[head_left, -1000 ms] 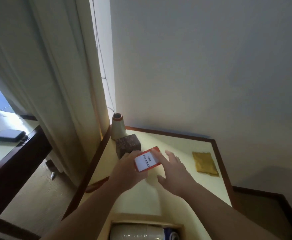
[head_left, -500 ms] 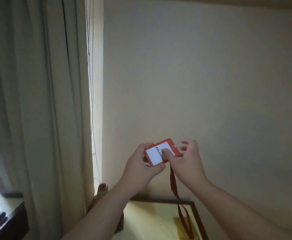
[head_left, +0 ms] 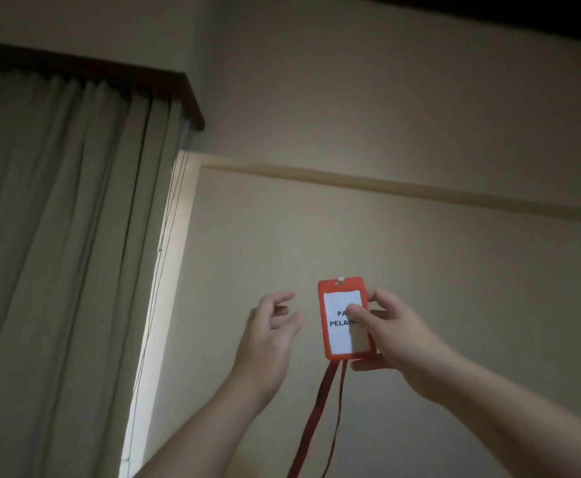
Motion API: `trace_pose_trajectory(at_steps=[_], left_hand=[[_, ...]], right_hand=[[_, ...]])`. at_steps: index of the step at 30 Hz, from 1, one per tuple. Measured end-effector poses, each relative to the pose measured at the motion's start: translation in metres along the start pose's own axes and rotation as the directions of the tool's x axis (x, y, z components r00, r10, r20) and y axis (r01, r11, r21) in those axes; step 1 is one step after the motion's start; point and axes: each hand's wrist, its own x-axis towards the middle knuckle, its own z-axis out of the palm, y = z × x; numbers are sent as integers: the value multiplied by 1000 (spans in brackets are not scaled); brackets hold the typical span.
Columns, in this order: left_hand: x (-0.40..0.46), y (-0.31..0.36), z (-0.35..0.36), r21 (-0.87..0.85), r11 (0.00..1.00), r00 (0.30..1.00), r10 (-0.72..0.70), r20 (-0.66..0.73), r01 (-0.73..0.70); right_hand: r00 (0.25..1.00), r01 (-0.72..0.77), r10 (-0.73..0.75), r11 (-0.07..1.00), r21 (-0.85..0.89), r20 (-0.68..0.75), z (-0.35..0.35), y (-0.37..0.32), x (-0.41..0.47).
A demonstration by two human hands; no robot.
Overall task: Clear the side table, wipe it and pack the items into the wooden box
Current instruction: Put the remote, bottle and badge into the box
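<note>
Head view tilts up toward the wall (head_left: pixel 420 108) and the curtain (head_left: pixel 58 236), so neither the table nor the wooden box shows at this moment. The right hand (head_left: pixel 391 334) pinches a red badge holder (head_left: pixel 346 319) upright in front of the wall, thumb pressed on the white card face and fingers behind, which keeps the printed side turned to the person, probably so it can be read or checked. Its red lanyard (head_left: pixel 320 415) hangs straight down from behind the holder's lower edge and runs out of the bottom of the picture; holding the badge high likely lets the strap dangle free instead of bunching. The left hand (head_left: pixel 270 334) hovers just beside the holder, not touching it, fingers loosely spread and holding nothing, seemingly placed to gather the strap. I judge the badge is one item being cleared; packing it is not yet done.
</note>
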Motion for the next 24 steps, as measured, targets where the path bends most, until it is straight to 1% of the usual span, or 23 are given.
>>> trace_pose_trajectory(at_steps=[1, 3, 5, 7, 8, 9, 11, 12, 13, 15, 16, 17, 19, 20, 21, 22, 24], left_hand=[[10, 15, 0, -16, 1000, 999, 19, 28, -19], [28, 43, 3, -59, 998, 993, 5, 118, 2], [41, 68, 11, -160, 982, 969, -56, 242, 96], [47, 92, 16, -289, 932, 922, -102, 373, 220], [49, 105, 18, -341, 902, 901, -103, 421, 263], [51, 117, 18, -383, 876, 886, -97, 453, 292], [54, 136, 17, -441, 843, 886, -87, 455, 309], [58, 144, 15, -443, 846, 895, -85, 438, 297], [61, 150, 14, -427, 861, 907, -85, 412, 275], [67, 156, 12, -390, 901, 943, -57, 327, 190], [71, 155, 11, -378, 916, 958, -26, 285, 137], [71, 155, 12, -370, 925, 967, 9, 256, 90], [69, 152, 14, -362, 932, 973, 69, 221, 16], [67, 151, 14, -346, 938, 974, 101, 201, -26], [64, 151, 13, -299, 951, 975, 131, 180, -73], [63, 150, 9, -211, 970, 974, 158, 165, -122], [61, 145, -3, 0, 979, 965, 200, 168, -203]], right_hand=[[997, 28, -25, 999, -45, 66, -10, -18, -1], [984, 91, -73, 991, -101, 165, -25, -52, -3], [966, 161, -125, 976, -149, 228, -35, -82, -2], [951, 229, -173, 951, -209, 255, -42, -111, 2], [947, 260, -197, 934, -245, 255, -45, -124, 4], [942, 295, -226, 911, -289, 249, -49, -136, 5], [925, 370, -297, 844, -388, 237, -56, -159, 7], [915, 401, -333, 799, -447, 227, -59, -170, 7], [902, 430, -370, 733, -528, 221, -64, -182, 7], [876, 448, -425, 543, -711, 227, -74, -201, 5], [869, 440, -440, 482, -758, 225, -78, -208, 3], [868, 437, -449, 486, -757, 213, -82, -210, 2], [864, 449, -480, 594, -667, 153, -84, -201, 2], [857, 457, -500, 624, -634, 125, -79, -193, 5], [849, 459, -517, 617, -639, 111, -73, -182, 9], [840, 462, -530, 585, -666, 116, -66, -169, 14], [831, 478, -525, 501, -721, 187, -52, -143, 23]])
